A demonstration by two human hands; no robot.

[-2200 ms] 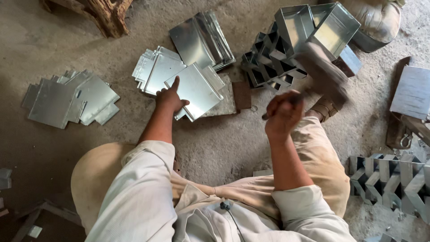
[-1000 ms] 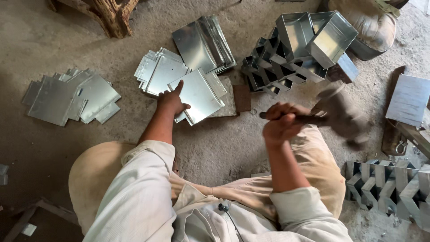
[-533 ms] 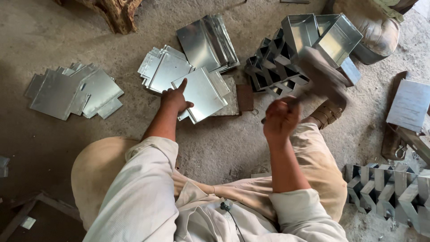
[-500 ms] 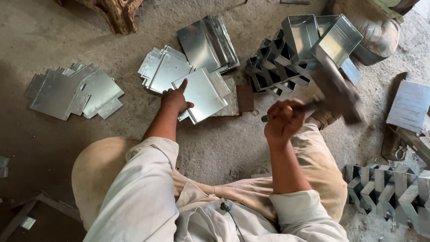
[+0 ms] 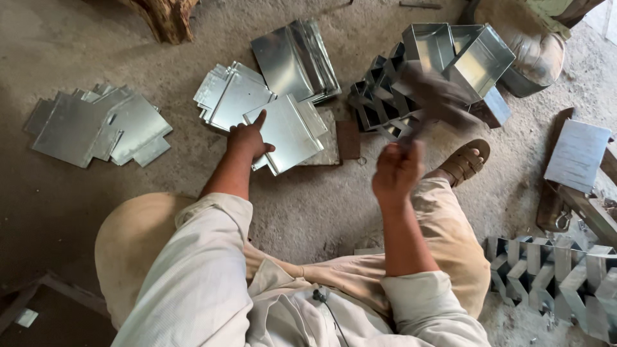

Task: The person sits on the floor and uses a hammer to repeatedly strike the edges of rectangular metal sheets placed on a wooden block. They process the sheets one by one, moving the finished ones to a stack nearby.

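Seen from a camera on the head, looking down: a person in pale clothes sits on a dusty concrete floor (image 5: pixel 77 212), both bare forearms stretched forward.

The left hand (image 5: pixel 247 138) presses flat on a bent metal sheet (image 5: pixel 292 132), fingers spread apart, the forefinger pointing away from the body. This sheet is the landmark for everything else. It lies on the floor straight ahead of the person, its far end resting on a small flat block (image 5: pixel 328 144).

The right hand (image 5: pixel 398 170) is raised to the right of the sheet, fingers closed tight around the handle of a hammer (image 5: pixel 434 103). The hammer head is a dark blur above and beyond the hand.

Just beyond the sheet, touching its far left edge, lies a fanned stack of flat sheets (image 5: pixel 228 96). Beyond that, a second pile of folded sheets (image 5: pixel 295 61). Well to the left of the sheet sits a loose heap of flat cut pieces (image 5: pixel 96 125).

To the right and beyond the sheet stand nested channel pieces (image 5: pixel 373 106), with open metal boxes (image 5: pixel 463 54) behind them. A sandalled foot (image 5: pixel 466 160) shows right of the raised hand. Far right lies a grey panel (image 5: pixel 578 154); nearer the person on that side, another row of folded pieces (image 5: pixel 553 276).
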